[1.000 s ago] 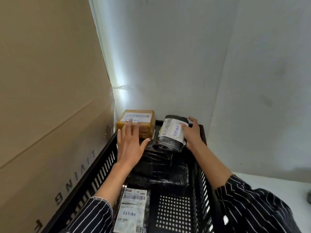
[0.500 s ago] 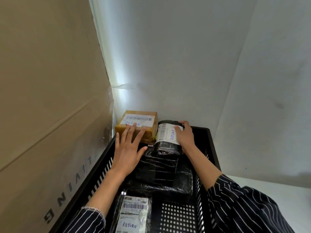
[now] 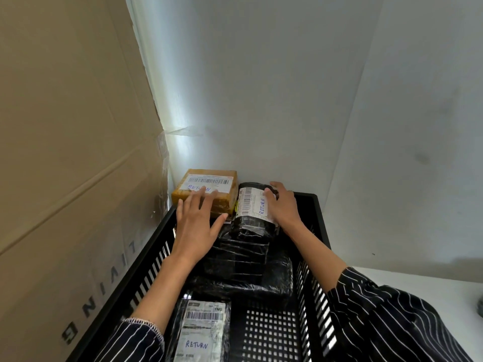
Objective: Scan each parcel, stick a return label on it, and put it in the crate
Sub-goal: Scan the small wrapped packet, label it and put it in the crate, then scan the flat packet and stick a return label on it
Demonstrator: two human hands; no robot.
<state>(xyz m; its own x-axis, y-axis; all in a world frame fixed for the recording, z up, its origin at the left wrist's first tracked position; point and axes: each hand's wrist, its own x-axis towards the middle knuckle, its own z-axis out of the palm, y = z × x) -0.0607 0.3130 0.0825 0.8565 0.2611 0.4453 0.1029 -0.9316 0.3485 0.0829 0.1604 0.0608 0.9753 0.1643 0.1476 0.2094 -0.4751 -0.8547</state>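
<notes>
Both hands are at the far end of the crate point(image 3: 321, 220).

Left hand point(image 3: 197, 228): fingers straight, flat on top of the brown box point(image 3: 226, 201), holding nothing. It looks like it's bracing the box in the far left corner so it doesn't shift.

Right hand point(image 3: 282, 205): fingers curled over the far end of the black parcel point(image 3: 251, 226), gripping it, palm covering part of its label point(image 3: 248, 205). The parcel touches the box's right side and is propped on the black wrapped bundles point(image 3: 240, 257).

My read: it's being seated in the gap at the back. These 2 both show RETURN labels, so scanning and labelling look done for them.

1 more labelled parcel point(image 3: 201, 327) lies near left.

Obstructions:
- Cardboard carton point(image 3: 65, 152) hard against the crate's left side.
- White wall point(image 3: 261, 100) right behind, so no reach-around.

White table point(image 3: 418, 283) to the right.
</notes>
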